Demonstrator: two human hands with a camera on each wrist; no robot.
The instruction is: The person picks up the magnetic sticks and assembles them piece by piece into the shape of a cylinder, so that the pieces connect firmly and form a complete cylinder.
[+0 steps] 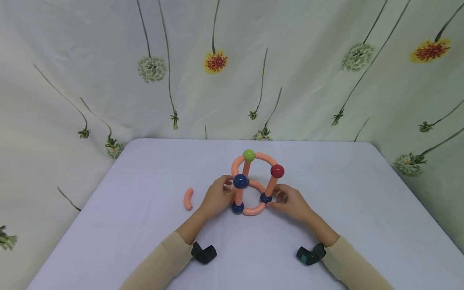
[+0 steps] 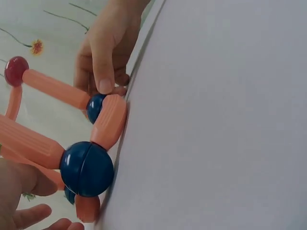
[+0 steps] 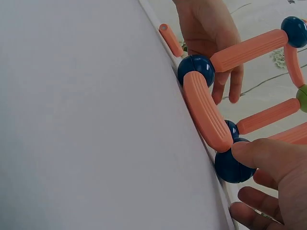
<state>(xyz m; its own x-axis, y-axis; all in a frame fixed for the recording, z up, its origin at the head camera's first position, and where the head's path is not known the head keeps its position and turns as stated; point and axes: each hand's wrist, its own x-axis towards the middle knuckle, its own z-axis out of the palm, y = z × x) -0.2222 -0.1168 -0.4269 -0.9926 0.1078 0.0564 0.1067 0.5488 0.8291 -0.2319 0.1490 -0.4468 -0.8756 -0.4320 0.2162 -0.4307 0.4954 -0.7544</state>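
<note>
A frame of orange sticks and coloured balls stands on the table. On top are a green ball (image 1: 249,155), a red ball (image 1: 277,171) and a blue ball (image 1: 240,181). Curved orange sticks (image 1: 255,210) link blue balls at the base. My right hand (image 1: 292,202) pinches the base's right blue ball (image 3: 232,165), its thumb against it. Beside the left upright stick (image 1: 239,196) is my left hand (image 1: 218,196), its fingers loosely bent and, in the left wrist view, not closed round anything. The rear base ball is mostly hidden in the head view.
A loose curved orange stick (image 1: 187,199) lies on the white table (image 1: 145,225), left of my left hand. Behind the table hangs a flower-patterned cloth (image 1: 304,96). Black wrist devices (image 1: 204,253) are worn at both sleeves.
</note>
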